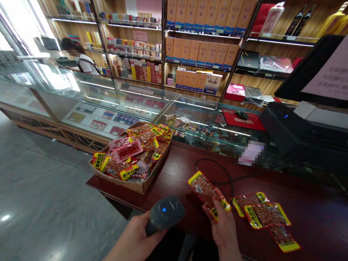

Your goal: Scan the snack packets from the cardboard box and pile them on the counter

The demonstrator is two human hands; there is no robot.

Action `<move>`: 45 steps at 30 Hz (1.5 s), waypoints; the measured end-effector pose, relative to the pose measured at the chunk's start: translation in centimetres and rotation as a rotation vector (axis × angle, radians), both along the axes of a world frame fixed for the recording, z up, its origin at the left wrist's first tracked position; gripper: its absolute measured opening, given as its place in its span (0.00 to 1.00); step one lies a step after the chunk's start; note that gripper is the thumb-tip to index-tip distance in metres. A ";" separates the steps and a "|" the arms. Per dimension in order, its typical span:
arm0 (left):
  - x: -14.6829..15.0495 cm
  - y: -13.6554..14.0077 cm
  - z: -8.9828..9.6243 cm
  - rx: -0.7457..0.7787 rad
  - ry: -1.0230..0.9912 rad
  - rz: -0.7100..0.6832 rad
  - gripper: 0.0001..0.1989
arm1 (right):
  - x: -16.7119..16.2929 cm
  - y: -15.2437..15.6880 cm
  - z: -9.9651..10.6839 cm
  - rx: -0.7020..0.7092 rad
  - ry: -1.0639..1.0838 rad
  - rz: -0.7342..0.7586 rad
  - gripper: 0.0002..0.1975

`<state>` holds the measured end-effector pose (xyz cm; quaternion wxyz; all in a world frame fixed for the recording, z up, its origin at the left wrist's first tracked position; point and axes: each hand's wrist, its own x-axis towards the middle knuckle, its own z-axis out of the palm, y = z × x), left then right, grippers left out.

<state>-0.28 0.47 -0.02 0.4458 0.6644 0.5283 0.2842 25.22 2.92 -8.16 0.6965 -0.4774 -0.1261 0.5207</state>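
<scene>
My left hand is wrapped round the handle of a dark barcode scanner, whose head shows a small blue light. In my right hand is a snack packet with yellow ends and reddish-brown contents, pinched at its near end and tilted over the counter. To the right of that hand, several similar snack packets lie overlapping on the wooden counter. On the left, an open cardboard box heaped with such packets sits at the counter's edge.
A black cable curls across the brown counter. Behind run glass display cases. A monitor and dark machine stand at right, near a mouse on a red mat. A person is at far left.
</scene>
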 end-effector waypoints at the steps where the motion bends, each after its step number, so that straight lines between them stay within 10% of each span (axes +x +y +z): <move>1: 0.0 -0.1 0.0 0.004 0.008 0.002 0.10 | -0.2 -0.2 -0.1 0.003 -0.023 -0.001 0.30; 35: 0.2 0.0 -0.6 0.001 0.051 -0.009 0.11 | -0.1 -0.8 -0.6 -0.003 -0.166 -0.002 0.31; 45: 0.5 0.1 -0.8 -0.001 0.046 -0.032 0.10 | 9.1 -3.1 0.0 -0.484 -1.065 -0.475 0.29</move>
